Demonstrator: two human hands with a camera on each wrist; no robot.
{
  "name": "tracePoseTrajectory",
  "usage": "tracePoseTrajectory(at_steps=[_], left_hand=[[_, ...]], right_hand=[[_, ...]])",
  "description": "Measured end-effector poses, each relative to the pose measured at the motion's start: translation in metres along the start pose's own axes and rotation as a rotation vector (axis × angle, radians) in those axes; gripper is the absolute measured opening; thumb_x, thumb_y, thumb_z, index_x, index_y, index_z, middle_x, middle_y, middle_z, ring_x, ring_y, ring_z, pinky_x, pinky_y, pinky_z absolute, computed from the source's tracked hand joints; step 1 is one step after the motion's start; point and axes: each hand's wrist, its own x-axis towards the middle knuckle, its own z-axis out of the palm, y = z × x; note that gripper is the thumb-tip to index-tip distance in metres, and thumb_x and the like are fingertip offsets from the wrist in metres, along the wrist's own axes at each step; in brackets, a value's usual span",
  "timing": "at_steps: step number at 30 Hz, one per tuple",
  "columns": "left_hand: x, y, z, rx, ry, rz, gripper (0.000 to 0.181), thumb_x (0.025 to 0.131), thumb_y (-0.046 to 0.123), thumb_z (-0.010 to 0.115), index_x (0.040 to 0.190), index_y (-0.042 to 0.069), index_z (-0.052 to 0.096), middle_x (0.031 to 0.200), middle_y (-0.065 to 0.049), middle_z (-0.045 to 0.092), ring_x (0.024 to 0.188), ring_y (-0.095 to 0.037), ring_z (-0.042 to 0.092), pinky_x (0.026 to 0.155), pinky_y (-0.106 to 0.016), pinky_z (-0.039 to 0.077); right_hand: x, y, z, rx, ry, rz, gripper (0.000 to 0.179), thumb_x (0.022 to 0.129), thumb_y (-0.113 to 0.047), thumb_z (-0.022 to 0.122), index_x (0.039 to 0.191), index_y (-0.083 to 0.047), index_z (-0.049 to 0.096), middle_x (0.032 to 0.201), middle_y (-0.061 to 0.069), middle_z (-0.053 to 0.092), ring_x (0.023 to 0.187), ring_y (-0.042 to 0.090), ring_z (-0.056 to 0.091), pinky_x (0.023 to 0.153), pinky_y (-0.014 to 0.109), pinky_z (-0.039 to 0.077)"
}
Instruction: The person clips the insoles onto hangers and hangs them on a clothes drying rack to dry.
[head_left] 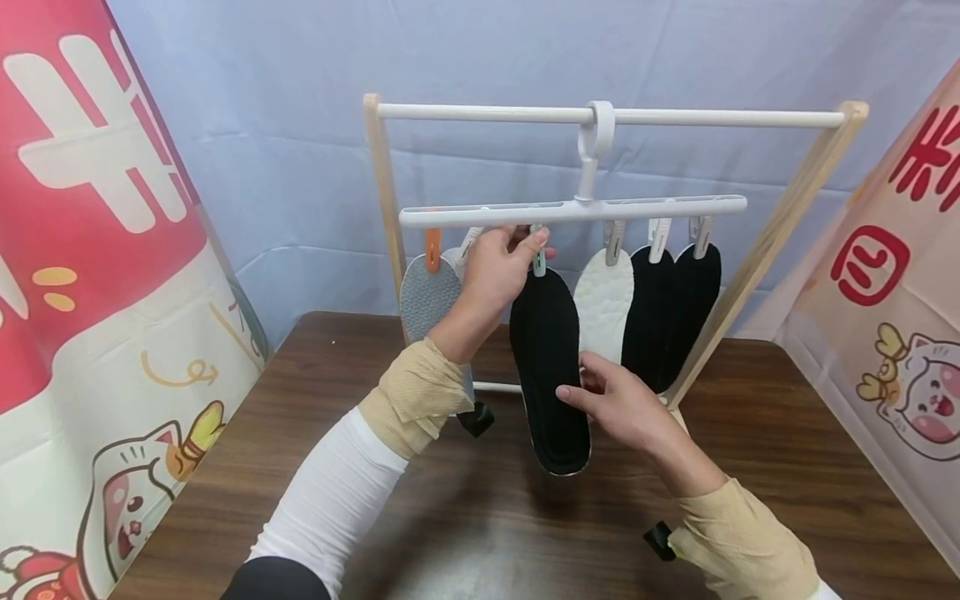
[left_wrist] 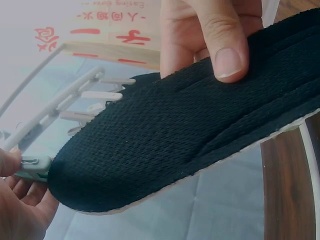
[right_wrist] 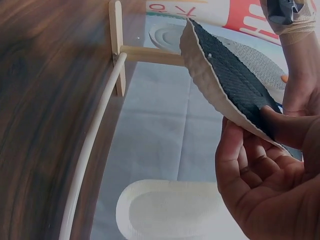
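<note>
A black insole [head_left: 546,358] with a pale underside hangs at a slant below the white hanger [head_left: 487,215]. At its top end, my left hand [head_left: 487,275] pinches a pale green and white clothespin [head_left: 538,257]. The left wrist view shows this clothespin [left_wrist: 36,166] right at the insole's rounded end. My right hand [head_left: 626,404] holds the insole by its edge lower down, thumb on the black face and fingers behind, as the right wrist view shows. A grey insole [head_left: 429,300] on an orange clothespin [head_left: 432,250] hangs left of my left hand.
Right of the held insole, a white insole [head_left: 606,304] and two black insoles [head_left: 651,317] hang from clothespins. The hanger hooks over the white rod [head_left: 487,112] of a wooden-sided rack [head_left: 772,250] on a brown table [head_left: 337,367]. Printed cloths flank the table.
</note>
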Motion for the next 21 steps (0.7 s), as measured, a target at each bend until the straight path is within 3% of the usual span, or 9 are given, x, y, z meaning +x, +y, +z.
tracePoseTrajectory(at_steps=[8, 14, 21], left_hand=[[-0.0014, 0.0005, -0.0004, 0.008, -0.009, -0.018, 0.030, 0.103, 0.029, 0.061, 0.124, 0.009, 0.067, 0.105, -0.006, 0.074, 0.107, -0.016, 0.068, 0.096, -0.027, 0.048], [-0.0035, 0.0031, 0.0007, 0.006, -0.004, -0.020, 0.030, 0.103, 0.028, 0.061, 0.125, 0.009, 0.067, 0.107, -0.007, 0.074, 0.106, -0.016, 0.069, 0.094, -0.026, 0.048], [-0.0040, 0.0059, 0.0022, -0.017, 0.012, -0.029, 0.028, 0.103, 0.025, 0.062, 0.123, 0.008, 0.067, 0.106, -0.008, 0.073, 0.107, -0.017, 0.068, 0.091, -0.025, 0.047]], right_hand=[[0.0043, -0.0060, 0.0007, 0.046, 0.010, -0.016, 0.018, 0.099, -0.022, 0.068, 0.105, -0.009, 0.056, 0.079, 0.000, 0.064, 0.076, 0.018, 0.055, 0.072, 0.035, 0.047], [0.0052, -0.0067, -0.0005, 0.043, 0.017, -0.018, 0.017, 0.098, -0.022, 0.068, 0.108, -0.011, 0.060, 0.082, -0.001, 0.067, 0.080, 0.017, 0.057, 0.074, 0.034, 0.047], [0.0050, -0.0069, -0.0040, 0.033, 0.021, -0.024, 0.018, 0.098, -0.022, 0.068, 0.102, -0.010, 0.055, 0.072, -0.001, 0.059, 0.070, 0.018, 0.052, 0.066, 0.032, 0.044]])
